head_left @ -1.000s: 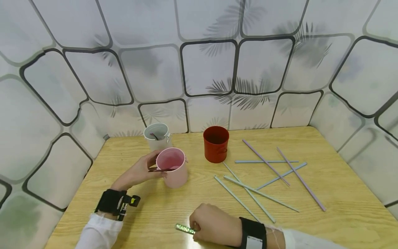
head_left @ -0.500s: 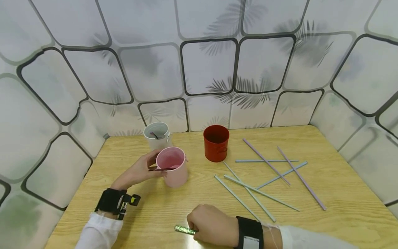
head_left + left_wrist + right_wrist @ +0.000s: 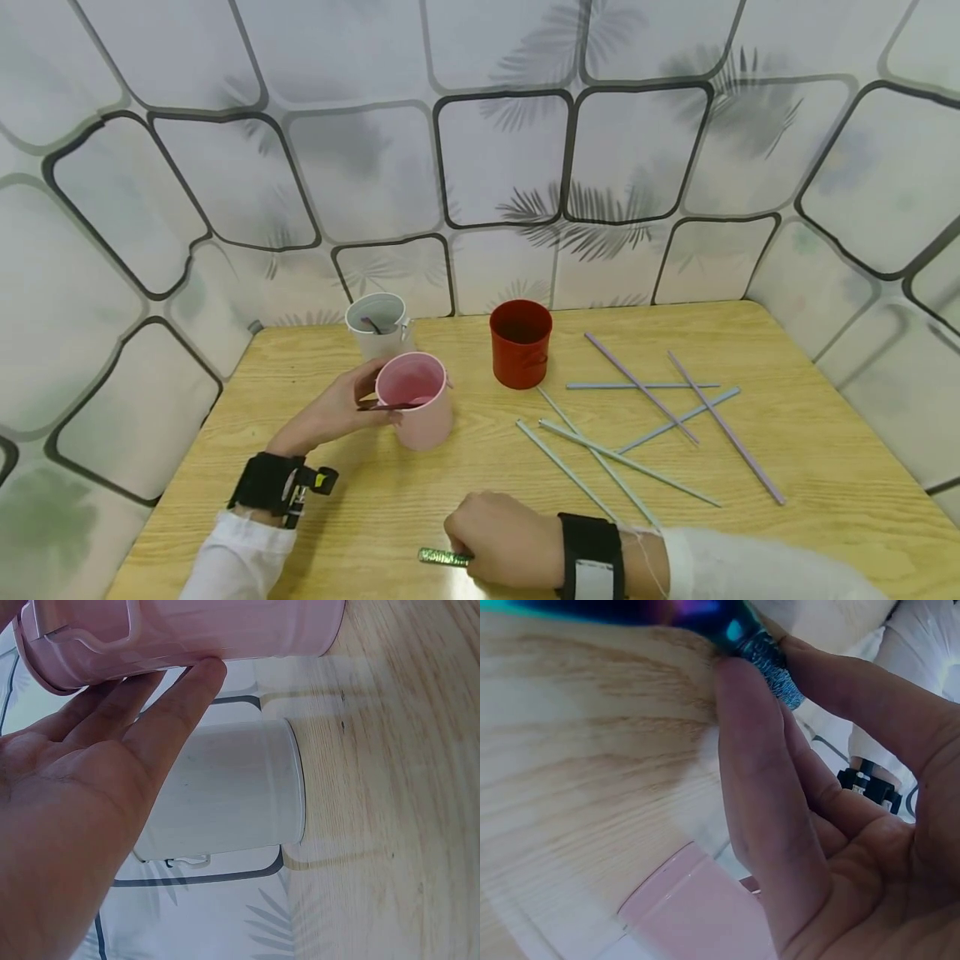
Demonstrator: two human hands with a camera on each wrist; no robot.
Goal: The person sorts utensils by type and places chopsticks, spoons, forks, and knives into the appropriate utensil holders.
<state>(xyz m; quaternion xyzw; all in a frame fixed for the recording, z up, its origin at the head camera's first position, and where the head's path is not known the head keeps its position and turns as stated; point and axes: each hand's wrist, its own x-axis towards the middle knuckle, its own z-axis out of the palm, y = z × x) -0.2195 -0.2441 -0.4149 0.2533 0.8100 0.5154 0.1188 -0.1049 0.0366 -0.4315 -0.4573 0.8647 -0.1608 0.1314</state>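
My left hand [image 3: 333,414] grips the side of a small pink metal bucket [image 3: 423,425], fingers behind and thumb in front. A thin dark stick-like piece [image 3: 390,407] lies across the bucket's rim beside the thumb. In the left wrist view the fingers [image 3: 169,720] press along the pink bucket's wall [image 3: 225,626]. Lower down, my right hand [image 3: 506,537] pinches a slim tool with a sparkly green end [image 3: 442,557]. The right wrist view shows its textured glittery part [image 3: 772,671] between thumb and fingers, and a smooth rainbow-coloured metal part [image 3: 630,611]. I cannot tell the tool's kind.
Behind the pink bucket stands a white bucket [image 3: 367,343] with a thin purple-ended piece inside. A red bucket [image 3: 517,362] stands to its right. Several thin sticks, pale green [image 3: 566,467], blue [image 3: 637,386] and purple [image 3: 742,454], lie crossed on the wooden table's right half.
My right hand has shifted slightly to the left with the glittery tool. The left hand and the pink bucket stay where they were.
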